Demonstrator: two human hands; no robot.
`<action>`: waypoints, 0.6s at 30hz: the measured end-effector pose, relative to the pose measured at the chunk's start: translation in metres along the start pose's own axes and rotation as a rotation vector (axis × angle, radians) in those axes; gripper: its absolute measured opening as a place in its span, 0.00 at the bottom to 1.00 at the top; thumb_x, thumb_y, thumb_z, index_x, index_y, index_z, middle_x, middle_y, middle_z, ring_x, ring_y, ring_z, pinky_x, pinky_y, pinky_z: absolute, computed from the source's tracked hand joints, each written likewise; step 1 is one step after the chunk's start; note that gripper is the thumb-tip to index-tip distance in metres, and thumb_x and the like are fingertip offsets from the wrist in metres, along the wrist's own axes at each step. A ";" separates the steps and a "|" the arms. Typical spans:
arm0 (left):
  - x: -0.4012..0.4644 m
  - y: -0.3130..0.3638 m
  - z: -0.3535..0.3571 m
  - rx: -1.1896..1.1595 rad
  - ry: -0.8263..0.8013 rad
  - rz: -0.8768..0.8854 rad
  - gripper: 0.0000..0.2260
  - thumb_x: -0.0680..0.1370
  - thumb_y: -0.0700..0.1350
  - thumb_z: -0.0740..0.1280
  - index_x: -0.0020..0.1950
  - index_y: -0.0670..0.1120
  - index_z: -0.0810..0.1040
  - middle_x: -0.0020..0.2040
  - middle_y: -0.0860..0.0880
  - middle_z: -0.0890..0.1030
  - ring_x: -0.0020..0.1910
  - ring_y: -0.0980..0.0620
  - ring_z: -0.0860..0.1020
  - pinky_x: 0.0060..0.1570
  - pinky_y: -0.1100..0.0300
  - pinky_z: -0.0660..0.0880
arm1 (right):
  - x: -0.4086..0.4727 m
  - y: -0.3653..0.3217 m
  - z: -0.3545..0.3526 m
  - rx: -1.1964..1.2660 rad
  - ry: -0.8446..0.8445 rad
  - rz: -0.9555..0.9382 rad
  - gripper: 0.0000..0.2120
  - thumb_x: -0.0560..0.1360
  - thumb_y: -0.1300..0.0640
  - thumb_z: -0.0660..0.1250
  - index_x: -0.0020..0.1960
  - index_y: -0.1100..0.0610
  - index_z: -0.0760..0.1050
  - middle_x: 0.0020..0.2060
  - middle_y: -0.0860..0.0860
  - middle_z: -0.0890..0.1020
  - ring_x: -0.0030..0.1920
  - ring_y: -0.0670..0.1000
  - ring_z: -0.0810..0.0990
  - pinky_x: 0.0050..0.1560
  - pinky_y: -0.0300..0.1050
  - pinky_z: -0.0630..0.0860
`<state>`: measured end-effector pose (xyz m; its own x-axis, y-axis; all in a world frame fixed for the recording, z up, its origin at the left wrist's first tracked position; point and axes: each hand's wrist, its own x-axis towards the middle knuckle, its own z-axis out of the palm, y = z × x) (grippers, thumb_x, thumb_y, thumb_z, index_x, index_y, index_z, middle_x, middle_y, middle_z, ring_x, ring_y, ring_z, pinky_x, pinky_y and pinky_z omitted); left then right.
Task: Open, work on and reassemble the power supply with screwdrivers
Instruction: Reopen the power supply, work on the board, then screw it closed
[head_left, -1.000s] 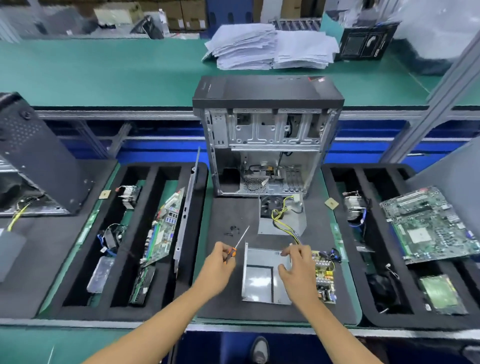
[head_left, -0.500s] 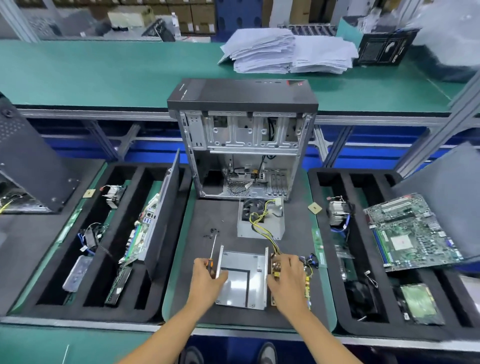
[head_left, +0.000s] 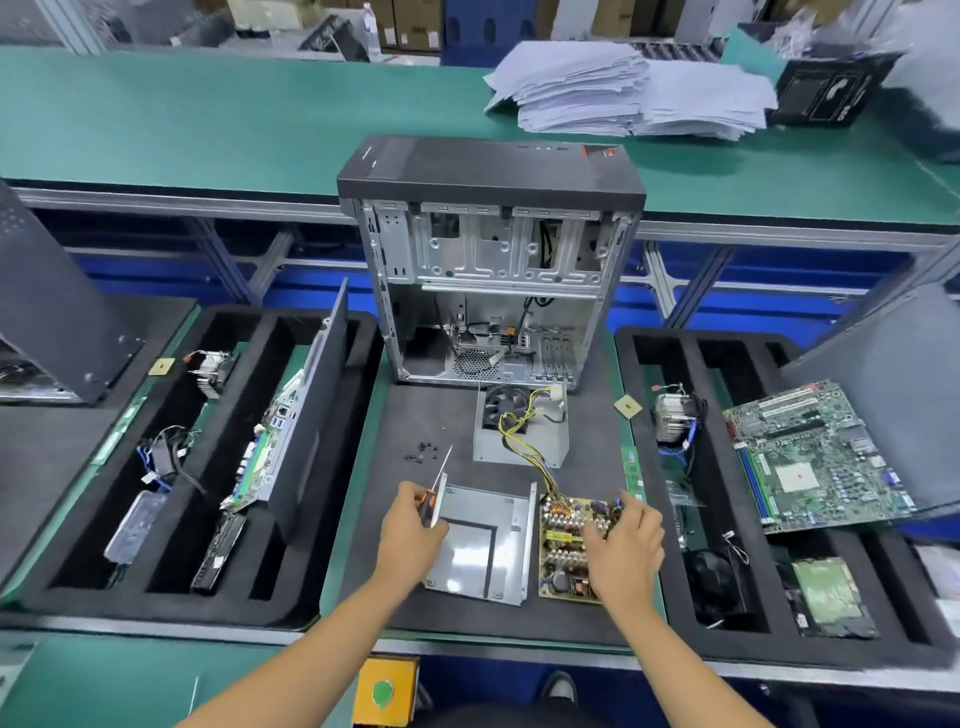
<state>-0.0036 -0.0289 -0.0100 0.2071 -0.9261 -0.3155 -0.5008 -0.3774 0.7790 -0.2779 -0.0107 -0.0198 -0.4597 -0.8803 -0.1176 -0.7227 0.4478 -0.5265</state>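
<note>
The power supply lies in pieces on the black foam mat. Its grey metal base tray (head_left: 483, 545) sits near the front edge. To the right of the tray lies the circuit board (head_left: 563, 551), joined by yellow and black wires (head_left: 524, 447) to the fan housing (head_left: 519, 428) behind. My left hand (head_left: 410, 535) grips an orange-and-black screwdriver (head_left: 434, 493) at the tray's left wall, shaft pointing away from me. My right hand (head_left: 623, 551) hovers over the board's right side with fingers spread and curved; contact with the board is unclear.
Several small black screws (head_left: 422, 451) lie on the mat behind the screwdriver. An open computer case (head_left: 491, 260) stands behind the parts. Foam trays with motherboards (head_left: 815, 457), coolers and drives flank the mat on both sides. A stack of paper (head_left: 623, 93) lies on the far bench.
The base tray shifted left with my left hand. My right hand left the tray's right wall and moved over the circuit board, which now lies fully uncovered. The camera view came closer.
</note>
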 end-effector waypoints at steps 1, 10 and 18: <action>0.004 -0.003 -0.005 0.013 -0.003 0.010 0.13 0.75 0.37 0.73 0.50 0.49 0.71 0.43 0.51 0.79 0.38 0.55 0.76 0.35 0.62 0.70 | 0.001 -0.002 0.002 -0.028 -0.026 0.005 0.30 0.75 0.54 0.74 0.73 0.57 0.67 0.64 0.57 0.69 0.64 0.61 0.68 0.61 0.60 0.68; 0.039 -0.012 -0.038 0.154 -0.049 0.150 0.14 0.73 0.38 0.75 0.47 0.53 0.72 0.40 0.56 0.80 0.37 0.62 0.77 0.32 0.72 0.68 | 0.004 0.000 0.010 -0.362 -0.340 -0.436 0.34 0.70 0.42 0.67 0.75 0.40 0.62 0.68 0.43 0.65 0.80 0.53 0.47 0.74 0.56 0.48; 0.070 0.010 -0.037 0.239 -0.230 0.225 0.19 0.70 0.46 0.81 0.40 0.52 0.69 0.37 0.55 0.80 0.36 0.53 0.74 0.40 0.55 0.73 | 0.017 0.007 -0.004 -0.509 -0.491 -0.716 0.45 0.67 0.33 0.63 0.78 0.52 0.59 0.63 0.49 0.68 0.63 0.53 0.67 0.67 0.49 0.68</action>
<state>0.0369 -0.0977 -0.0044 -0.1094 -0.9521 -0.2856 -0.6994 -0.1305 0.7028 -0.2930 -0.0218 -0.0220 0.3496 -0.8845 -0.3090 -0.9331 -0.2989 -0.2001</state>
